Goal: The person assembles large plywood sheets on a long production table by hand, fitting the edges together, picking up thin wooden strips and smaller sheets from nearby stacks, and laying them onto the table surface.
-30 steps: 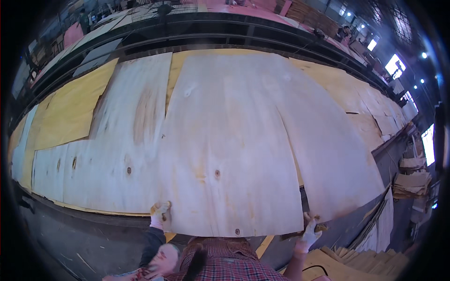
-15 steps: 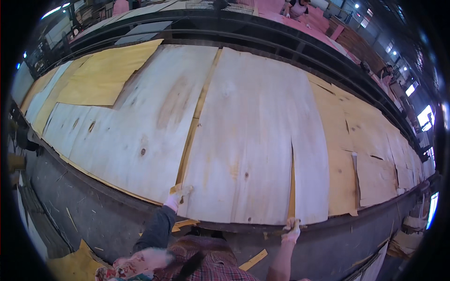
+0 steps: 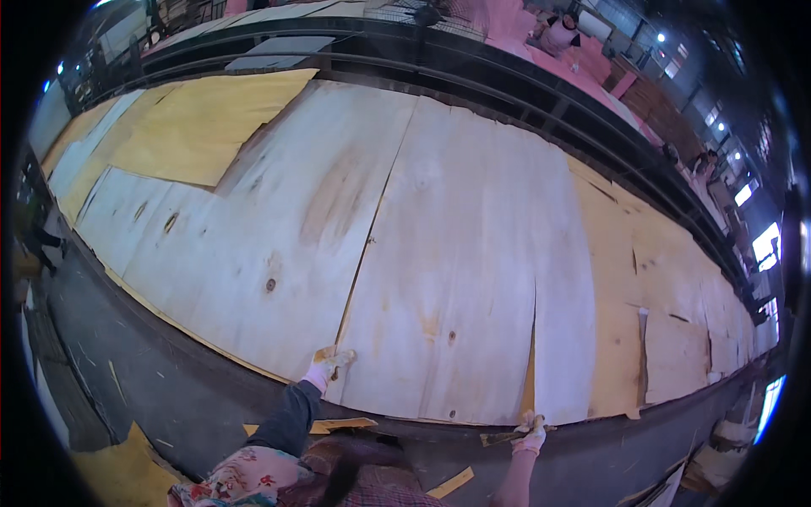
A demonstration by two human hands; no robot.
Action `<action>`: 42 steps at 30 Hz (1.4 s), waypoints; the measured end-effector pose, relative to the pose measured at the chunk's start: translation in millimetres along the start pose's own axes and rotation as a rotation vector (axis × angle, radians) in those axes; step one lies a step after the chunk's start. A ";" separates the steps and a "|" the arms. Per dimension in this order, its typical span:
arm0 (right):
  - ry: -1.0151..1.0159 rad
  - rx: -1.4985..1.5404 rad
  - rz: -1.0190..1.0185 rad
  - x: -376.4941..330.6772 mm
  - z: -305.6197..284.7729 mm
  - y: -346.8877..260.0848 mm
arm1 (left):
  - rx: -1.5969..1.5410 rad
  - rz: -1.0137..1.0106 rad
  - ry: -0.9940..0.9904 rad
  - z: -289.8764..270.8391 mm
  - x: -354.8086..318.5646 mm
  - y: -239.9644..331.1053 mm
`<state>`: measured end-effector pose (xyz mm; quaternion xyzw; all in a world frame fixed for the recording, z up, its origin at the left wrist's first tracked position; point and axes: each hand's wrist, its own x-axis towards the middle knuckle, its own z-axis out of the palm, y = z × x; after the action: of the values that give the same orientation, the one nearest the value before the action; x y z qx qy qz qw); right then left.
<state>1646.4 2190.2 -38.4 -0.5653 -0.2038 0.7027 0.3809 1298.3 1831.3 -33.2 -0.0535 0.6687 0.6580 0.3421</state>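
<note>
Since the earlier frame the pale veneer sheet (image 3: pixel 456 253) has slid rightward along the worktop (image 3: pixel 169 380), and both hands have shifted with it. Left hand (image 3: pixel 331 363), gloved, presses flat with fingers spread on the sheet's near left corner, beside the seam with the neighbouring sheet (image 3: pixel 253 237). Right hand (image 3: pixel 530 433) is closed on the sheet's near edge, just right of a split (image 3: pixel 534 338) running up from that edge.

Judging by the layout, the sheet lies nearly butted against its neighbour; a thin gap shows at the seam, so final alignment seems left. Yellow sheets (image 3: pixel 203 127) lie beyond the neighbour. No packages, labels or signs are legible around the sheet.
</note>
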 end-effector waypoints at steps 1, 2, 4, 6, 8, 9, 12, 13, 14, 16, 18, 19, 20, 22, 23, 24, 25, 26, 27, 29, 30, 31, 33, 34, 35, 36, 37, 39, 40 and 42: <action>0.030 -0.044 -0.023 -1.0 0.8 1.8 | 0.152 -0.125 0.033 -1.2 -7.7 8.0; -0.013 -0.104 0.046 23.9 -8.3 7.3 | 0.162 -0.104 -0.015 -20.1 15.2 -20.4; 0.007 -0.240 0.123 41.4 -21.9 11.7 | 0.147 -0.110 0.031 -18.4 4.1 -7.3; 0.085 -0.268 0.134 39.9 -16.1 20.7 | -0.025 0.161 0.150 -10.4 -8.7 -5.7; 0.012 -0.113 0.125 48.7 -15.4 14.0 | -0.382 0.084 0.322 -11.0 -19.1 12.5; 0.127 -0.151 0.142 53.9 -8.3 8.6 | -0.358 0.217 0.264 -7.4 -24.7 27.6; 0.133 -0.065 0.191 59.4 8.3 3.2 | 0.374 0.516 0.307 -17.4 -16.1 13.8; 0.164 0.006 0.180 68.1 5.7 -4.0 | 1.092 0.660 0.337 -17.1 -13.9 10.8; 0.146 0.050 0.214 79.0 -4.8 -10.9 | 1.083 0.648 0.338 -13.8 -16.2 5.8; 0.151 -0.007 0.218 81.2 -11.6 -9.2 | 1.334 0.483 0.002 -2.0 -26.2 9.0; 0.146 -0.088 0.225 80.5 -14.8 -4.3 | 1.353 0.457 -0.017 -0.9 -28.8 3.7; 0.141 -0.134 0.233 78.1 -16.2 -1.7 | 1.380 0.440 -0.047 -0.9 -29.2 0.7; 0.139 -0.182 0.236 76.9 -18.3 -2.9 | 1.375 0.422 -0.045 -0.3 -26.6 -5.8; 0.102 -0.370 0.285 70.9 -19.9 -5.3 | 1.360 0.512 -0.067 -4.3 -17.1 -26.8; 0.063 -0.487 0.311 65.2 -21.9 -5.1 | 1.422 0.590 0.003 -7.0 -5.0 -39.0; -0.016 -0.624 0.332 44.6 -15.5 -10.0 | 1.481 0.649 0.070 -11.1 -0.1 -49.8; -0.079 -0.766 0.351 17.6 -10.9 -29.9 | 1.393 0.680 0.032 -13.2 -5.7 -36.4; -0.238 -0.970 0.540 8.5 -3.7 -45.6 | 1.311 0.710 0.026 -26.4 -7.3 -9.8; -0.284 -1.286 0.499 -23.2 25.2 -45.0 | 1.301 0.333 -0.048 -38.5 8.5 8.8; -0.562 -1.635 0.217 -81.1 69.4 0.0 | 1.247 -0.072 -0.075 -63.0 -0.7 21.9; -0.769 -1.627 -0.027 -100.6 78.5 24.7 | 0.795 0.071 0.072 -78.0 -16.1 26.7; -1.035 -1.722 -0.330 -107.6 84.8 50.8 | 0.342 0.224 0.207 -91.8 -28.5 30.2; -1.435 -1.768 -0.859 -130.9 107.1 105.1 | 0.511 0.729 0.502 -110.0 -62.6 -10.7; -1.341 -1.959 -0.378 -160.8 130.3 131.1 | 0.350 0.666 0.456 -111.7 -96.0 -18.6; -1.688 -1.882 -1.049 -173.7 137.2 159.1 | 0.191 0.610 0.412 -110.5 -134.6 -30.1; -1.591 -1.712 -0.826 -206.3 151.0 188.3 | 0.314 0.435 0.385 -116.3 -171.8 -49.5; -1.633 -1.832 -0.769 -243.5 169.3 200.9 | 0.515 0.316 0.403 -111.6 -216.3 -34.6; -2.222 -1.144 -1.015 -319.6 185.5 230.5 | 0.951 0.188 0.607 -113.8 -273.2 -64.1; -2.446 -1.049 -0.991 -371.6 186.5 236.6 | 0.976 0.203 0.702 -118.2 -296.4 -75.0; -2.815 -0.997 -1.034 -473.4 184.0 242.9 | 0.521 0.488 1.021 -139.8 -336.9 -106.5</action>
<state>1431.0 1702.0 141.2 -0.5777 0.7441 -0.3079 0.1335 1555.8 1561.9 40.9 -0.1219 0.8794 0.4240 -0.1791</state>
